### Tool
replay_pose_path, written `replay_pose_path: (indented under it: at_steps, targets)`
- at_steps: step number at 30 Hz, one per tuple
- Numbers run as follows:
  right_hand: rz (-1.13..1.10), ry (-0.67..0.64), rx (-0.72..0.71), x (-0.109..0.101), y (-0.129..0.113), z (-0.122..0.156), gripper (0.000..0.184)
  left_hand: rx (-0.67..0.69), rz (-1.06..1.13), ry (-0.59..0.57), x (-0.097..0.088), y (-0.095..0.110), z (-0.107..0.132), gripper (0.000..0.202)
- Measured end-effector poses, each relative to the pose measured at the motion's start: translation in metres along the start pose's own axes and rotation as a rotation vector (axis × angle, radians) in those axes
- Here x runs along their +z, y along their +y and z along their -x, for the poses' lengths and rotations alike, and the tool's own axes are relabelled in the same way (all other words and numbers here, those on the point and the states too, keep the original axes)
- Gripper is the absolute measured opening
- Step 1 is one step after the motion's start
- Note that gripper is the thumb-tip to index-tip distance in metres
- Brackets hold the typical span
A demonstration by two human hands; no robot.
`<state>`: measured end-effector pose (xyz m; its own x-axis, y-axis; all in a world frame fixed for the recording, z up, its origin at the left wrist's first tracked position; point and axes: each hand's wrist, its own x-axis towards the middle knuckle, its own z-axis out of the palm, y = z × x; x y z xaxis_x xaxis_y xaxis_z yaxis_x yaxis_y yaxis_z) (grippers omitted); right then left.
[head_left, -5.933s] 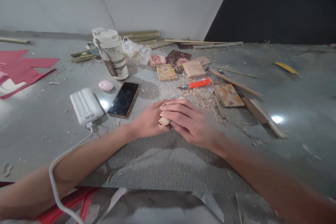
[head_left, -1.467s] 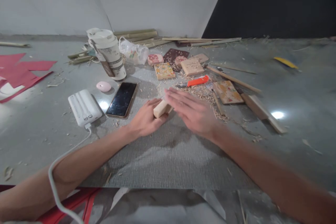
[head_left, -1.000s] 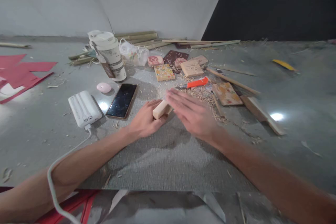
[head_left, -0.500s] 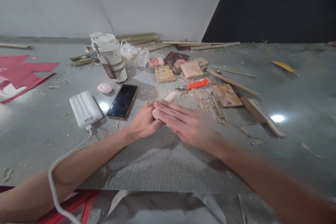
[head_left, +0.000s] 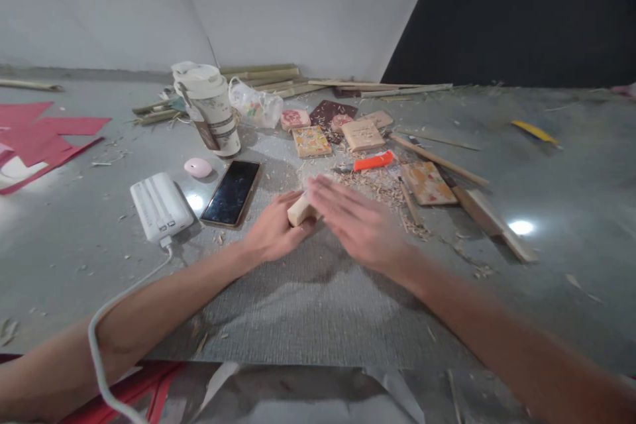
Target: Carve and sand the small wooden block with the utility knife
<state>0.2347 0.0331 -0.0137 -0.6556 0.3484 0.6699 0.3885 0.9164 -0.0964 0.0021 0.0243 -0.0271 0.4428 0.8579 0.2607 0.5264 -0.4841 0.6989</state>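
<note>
My left hand [head_left: 271,228] is closed around a small pale wooden block [head_left: 301,210], its squared near end showing between thumb and fingers. Over the far part of the block lies my right hand [head_left: 350,218], fingers stretched out side by side and slightly blurred. A whitish edge shows under those fingertips; whether it is a separate sheet I cannot make out. Just beyond the hands, an orange-handled craft knife [head_left: 372,160] rests among curled wood shavings [head_left: 385,192]. The phone [head_left: 232,193] lies to the left of my left hand.
A white power bank [head_left: 161,207] has a cable running over my left forearm. Behind stand a lidded paper cup [head_left: 211,112] and a plastic bag [head_left: 256,105]. Patterned square pieces [head_left: 428,183], a wooden-handled tool [head_left: 479,212] and a yellow cutter [head_left: 535,132] lie rightward; red sheets [head_left: 37,136] left.
My right hand has slid along the block, its fingers shifting slightly right and uncovering the block's near end. My left hand keeps its grip in nearly the same place.
</note>
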Motion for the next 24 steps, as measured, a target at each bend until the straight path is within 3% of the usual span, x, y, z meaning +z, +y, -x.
replay_pose_path:
  at_steps: [3,7,11,15,19,23,24]
  targets:
    - [-0.016,-0.028,-0.051,0.0001,0.0004,0.0000,0.071,0.011,-0.005,-0.008,-0.0004,0.0005,-0.0001,0.023]
    - [0.028,0.035,0.028,-0.0004,-0.0017,0.0011,0.072,-0.023,-0.004,-0.004,-0.0001,0.0006,0.0003,0.026]
    - [-0.028,-0.105,-0.065,0.0002,-0.0072,0.0009,0.073,-0.001,-0.001,-0.026,-0.0001,0.0009,0.0010,0.026]
    - [0.043,0.046,0.044,0.0001,-0.0044,0.0009,0.074,-0.048,0.019,0.002,-0.0013,0.0027,0.0004,0.025]
    - [-0.018,-0.089,-0.052,-0.0002,-0.0034,0.0012,0.073,-0.029,0.043,-0.026,-0.0021,0.0038,0.0004,0.027]
    - [0.049,0.048,0.056,0.0003,-0.0031,0.0011,0.073,-0.074,0.033,0.010,-0.0026,0.0044,0.0010,0.027]
    - [0.033,0.035,0.004,0.0003,-0.0041,0.0005,0.071,-0.063,0.020,0.004,-0.0025,0.0043,0.0011,0.027]
